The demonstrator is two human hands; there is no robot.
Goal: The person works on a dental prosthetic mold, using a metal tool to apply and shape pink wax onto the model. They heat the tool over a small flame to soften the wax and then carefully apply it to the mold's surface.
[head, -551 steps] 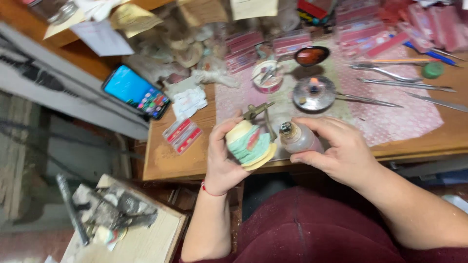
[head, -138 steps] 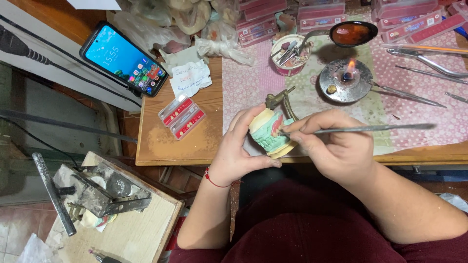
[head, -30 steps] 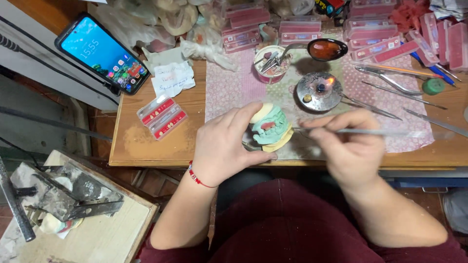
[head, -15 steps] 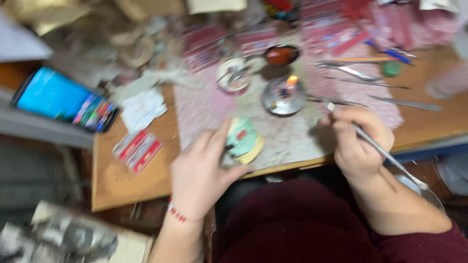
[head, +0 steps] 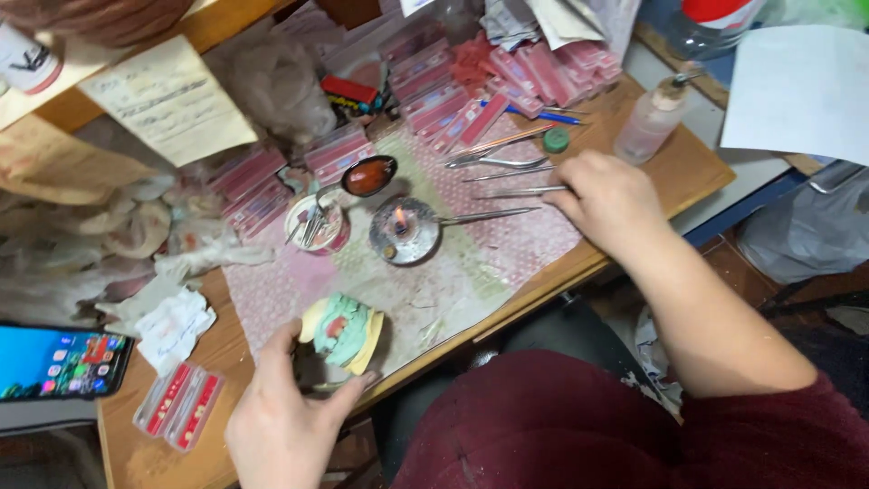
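- We are holding the green and yellow dental model (head: 342, 330) at the near edge of the desk (head: 634, 195), on the pink patterned mat (head: 507, 240).
- Our left hand (head: 285, 421) is cupping the model from below, thumb and fingers curled loosely around it.
- Our right hand (head: 606, 195) is resting at the far right part of the mat, fingers bent down onto a thin metal tool (head: 520, 191); we cannot tell whether they are pinching it.
- A small lit burner (head: 404, 231) is burning mid-mat, between both hands.
- A phone (head: 59, 362) is lying at the desk's left edge, beside small red boxes (head: 176, 405).
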